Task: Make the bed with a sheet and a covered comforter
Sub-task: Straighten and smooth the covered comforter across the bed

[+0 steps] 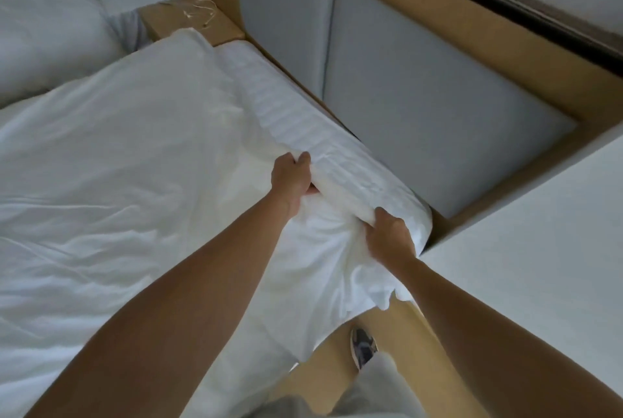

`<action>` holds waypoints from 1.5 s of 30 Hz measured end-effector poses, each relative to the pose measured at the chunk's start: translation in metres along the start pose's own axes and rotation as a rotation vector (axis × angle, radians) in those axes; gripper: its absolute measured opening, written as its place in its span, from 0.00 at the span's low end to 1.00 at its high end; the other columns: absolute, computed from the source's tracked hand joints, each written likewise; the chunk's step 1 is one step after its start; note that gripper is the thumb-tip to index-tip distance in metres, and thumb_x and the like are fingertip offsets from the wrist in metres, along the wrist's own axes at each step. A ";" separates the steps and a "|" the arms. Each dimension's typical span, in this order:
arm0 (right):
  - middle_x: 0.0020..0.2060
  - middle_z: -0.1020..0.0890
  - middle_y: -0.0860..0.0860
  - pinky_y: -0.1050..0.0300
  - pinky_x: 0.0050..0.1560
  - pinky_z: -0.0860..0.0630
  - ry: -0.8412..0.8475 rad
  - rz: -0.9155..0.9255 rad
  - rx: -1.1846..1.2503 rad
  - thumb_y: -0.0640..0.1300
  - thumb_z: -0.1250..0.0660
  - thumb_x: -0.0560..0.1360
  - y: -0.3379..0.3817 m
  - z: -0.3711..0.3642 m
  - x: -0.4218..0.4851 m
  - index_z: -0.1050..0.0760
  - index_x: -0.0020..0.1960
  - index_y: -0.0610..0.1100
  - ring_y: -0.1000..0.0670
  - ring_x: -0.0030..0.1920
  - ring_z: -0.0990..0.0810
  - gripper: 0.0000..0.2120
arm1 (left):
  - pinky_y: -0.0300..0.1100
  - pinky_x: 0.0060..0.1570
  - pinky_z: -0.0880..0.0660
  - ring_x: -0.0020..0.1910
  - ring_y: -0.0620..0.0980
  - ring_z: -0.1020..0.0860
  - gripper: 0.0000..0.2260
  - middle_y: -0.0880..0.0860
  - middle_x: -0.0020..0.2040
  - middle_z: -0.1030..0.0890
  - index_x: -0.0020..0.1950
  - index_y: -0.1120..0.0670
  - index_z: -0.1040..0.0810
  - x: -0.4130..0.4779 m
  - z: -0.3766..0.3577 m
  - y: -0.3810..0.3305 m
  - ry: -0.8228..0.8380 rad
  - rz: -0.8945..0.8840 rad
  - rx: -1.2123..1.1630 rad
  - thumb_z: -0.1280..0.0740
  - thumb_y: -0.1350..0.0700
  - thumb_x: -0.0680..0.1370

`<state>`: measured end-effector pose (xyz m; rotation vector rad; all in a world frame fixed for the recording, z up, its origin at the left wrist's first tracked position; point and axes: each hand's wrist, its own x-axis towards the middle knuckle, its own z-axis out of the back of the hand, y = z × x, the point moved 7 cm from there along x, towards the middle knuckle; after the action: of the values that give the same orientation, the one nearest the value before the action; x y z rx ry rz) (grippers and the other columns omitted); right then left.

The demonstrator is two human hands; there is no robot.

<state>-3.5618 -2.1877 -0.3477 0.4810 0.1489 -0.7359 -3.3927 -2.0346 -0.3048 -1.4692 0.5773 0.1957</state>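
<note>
Comforter edge (303,134) runs along headboard (421,107), hands (291,178) (387,235) gripping.

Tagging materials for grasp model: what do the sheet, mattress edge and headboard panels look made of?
Sheet: thin white woven cloth, matte, creases freely. Mattress edge: ribbed quilted fabric, probably padded. Headboard panels: grey upholstery, fabric or faux leather, seamed, smooth.

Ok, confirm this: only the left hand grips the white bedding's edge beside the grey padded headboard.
Wrong: the head view shows both the left hand and the right hand gripping the white bedding's edge beside the grey padded headboard.
</note>
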 end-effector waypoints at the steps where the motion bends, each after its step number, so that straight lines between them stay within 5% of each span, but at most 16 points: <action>1: 0.46 0.21 0.41 0.49 0.45 0.24 -0.021 0.015 0.001 0.50 0.41 0.81 -0.012 0.010 0.017 0.29 0.54 0.43 0.36 0.50 0.20 0.10 | 0.57 0.44 0.17 0.50 0.60 0.17 0.07 0.61 0.55 0.19 0.50 0.56 0.25 0.006 -0.014 -0.003 -0.005 -0.006 0.001 0.37 0.54 0.83; 4: 0.51 0.19 0.38 0.49 0.47 0.27 -0.075 0.122 -0.049 0.51 0.39 0.82 -0.043 0.051 0.084 0.26 0.56 0.41 0.35 0.54 0.21 0.13 | 0.53 0.49 0.17 0.48 0.57 0.17 0.09 0.61 0.55 0.20 0.52 0.58 0.25 0.030 -0.064 -0.017 -0.057 -0.046 0.039 0.37 0.53 0.83; 8: 0.47 0.18 0.38 0.48 0.49 0.27 -0.033 0.143 0.049 0.60 0.38 0.80 -0.092 0.066 0.182 0.24 0.47 0.42 0.35 0.53 0.21 0.21 | 0.48 0.50 0.22 0.36 0.51 0.20 0.11 0.55 0.41 0.18 0.46 0.55 0.29 0.067 -0.132 -0.023 -0.050 -0.130 0.276 0.39 0.49 0.84; 12: 0.58 0.19 0.37 0.48 0.55 0.27 0.089 0.018 0.112 0.63 0.38 0.79 -0.149 -0.004 0.238 0.22 0.60 0.39 0.36 0.60 0.22 0.27 | 0.45 0.53 0.30 0.51 0.50 0.26 0.12 0.50 0.52 0.23 0.51 0.52 0.25 0.080 -0.144 0.061 0.040 -0.213 0.963 0.34 0.44 0.79; 16: 0.65 0.24 0.35 0.46 0.63 0.30 0.217 -0.115 0.071 0.62 0.40 0.80 -0.219 -0.102 0.250 0.29 0.70 0.35 0.35 0.66 0.26 0.33 | 0.55 0.65 0.34 0.67 0.58 0.33 0.35 0.55 0.67 0.33 0.71 0.48 0.33 0.061 -0.075 0.218 0.109 0.148 1.476 0.27 0.35 0.70; 18: 0.62 0.22 0.34 0.44 0.60 0.28 0.242 -0.159 0.043 0.64 0.42 0.80 -0.250 -0.141 0.252 0.28 0.67 0.34 0.34 0.62 0.24 0.35 | 0.57 0.66 0.33 0.69 0.59 0.36 0.43 0.56 0.71 0.37 0.76 0.48 0.39 0.048 -0.027 0.284 0.134 0.334 1.510 0.25 0.35 0.68; 21: 0.55 0.20 0.35 0.43 0.51 0.27 0.220 -0.166 -0.025 0.69 0.44 0.78 -0.272 -0.177 0.255 0.25 0.62 0.36 0.33 0.56 0.22 0.37 | 0.56 0.65 0.28 0.68 0.58 0.33 0.42 0.55 0.70 0.35 0.75 0.51 0.38 0.031 0.027 0.345 0.138 0.390 1.474 0.23 0.39 0.68; 26: 0.55 0.21 0.34 0.45 0.45 0.31 0.154 -0.185 -0.195 0.69 0.45 0.79 -0.267 -0.184 0.251 0.26 0.60 0.37 0.33 0.56 0.22 0.35 | 0.45 0.50 0.24 0.52 0.55 0.20 0.07 0.52 0.50 0.18 0.52 0.53 0.21 0.018 0.060 0.387 0.086 0.189 1.388 0.29 0.53 0.76; 29: 0.53 0.21 0.31 0.44 0.46 0.29 0.112 -0.176 -0.230 0.66 0.43 0.79 -0.262 -0.178 0.249 0.25 0.57 0.31 0.31 0.54 0.21 0.36 | 0.43 0.45 0.25 0.43 0.52 0.20 0.01 0.49 0.42 0.19 0.47 0.54 0.20 0.007 0.074 0.390 0.075 0.032 1.245 0.30 0.57 0.77; 32: 0.53 0.21 0.29 0.41 0.51 0.24 0.045 -0.249 -0.235 0.65 0.39 0.78 -0.265 -0.170 0.238 0.25 0.57 0.29 0.30 0.54 0.21 0.35 | 0.42 0.37 0.26 0.34 0.47 0.23 0.05 0.47 0.35 0.22 0.41 0.53 0.22 -0.015 0.122 0.391 0.086 -0.032 1.208 0.30 0.58 0.78; 36: 0.56 0.23 0.31 0.36 0.57 0.24 -0.055 -0.275 -0.192 0.71 0.39 0.70 -0.282 -0.180 0.235 0.28 0.64 0.36 0.30 0.58 0.22 0.40 | 0.44 0.41 0.26 0.38 0.49 0.21 0.15 0.45 0.36 0.22 0.36 0.44 0.28 -0.065 0.226 0.416 0.029 0.024 1.278 0.31 0.60 0.77; 38: 0.63 0.30 0.32 0.32 0.63 0.31 -0.221 -0.267 -0.179 0.67 0.37 0.71 -0.252 -0.178 0.192 0.34 0.67 0.38 0.30 0.64 0.30 0.38 | 0.45 0.48 0.26 0.47 0.49 0.21 0.07 0.42 0.44 0.23 0.43 0.41 0.25 -0.093 0.243 0.426 0.107 0.052 1.267 0.29 0.52 0.76; 41: 0.60 0.26 0.36 0.39 0.61 0.33 -0.452 0.169 -0.044 0.63 0.37 0.76 -0.132 -0.190 0.039 0.27 0.61 0.39 0.34 0.61 0.28 0.28 | 0.49 0.61 0.29 0.58 0.49 0.28 0.29 0.44 0.58 0.31 0.64 0.47 0.28 -0.109 0.235 0.452 0.261 0.049 1.439 0.31 0.32 0.69; 43: 0.54 0.21 0.42 0.45 0.57 0.28 -0.188 0.427 0.095 0.68 0.39 0.74 -0.077 -0.251 -0.073 0.25 0.59 0.40 0.39 0.55 0.22 0.31 | 0.46 0.58 0.29 0.59 0.51 0.25 0.18 0.47 0.59 0.25 0.60 0.50 0.26 -0.110 0.224 0.464 0.276 0.008 1.542 0.30 0.44 0.75; 45: 0.56 0.24 0.49 0.51 0.53 0.24 0.266 0.431 -0.005 0.69 0.36 0.73 -0.056 -0.336 -0.169 0.29 0.64 0.45 0.46 0.55 0.21 0.32 | 0.44 0.51 0.28 0.54 0.54 0.21 0.05 0.50 0.53 0.20 0.52 0.51 0.23 -0.110 0.223 0.463 0.226 -0.061 1.539 0.32 0.54 0.78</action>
<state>-3.7117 -1.9620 -0.6148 0.5818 0.2853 -0.2479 -3.6461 -1.7414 -0.6599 0.0001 0.6115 -0.4173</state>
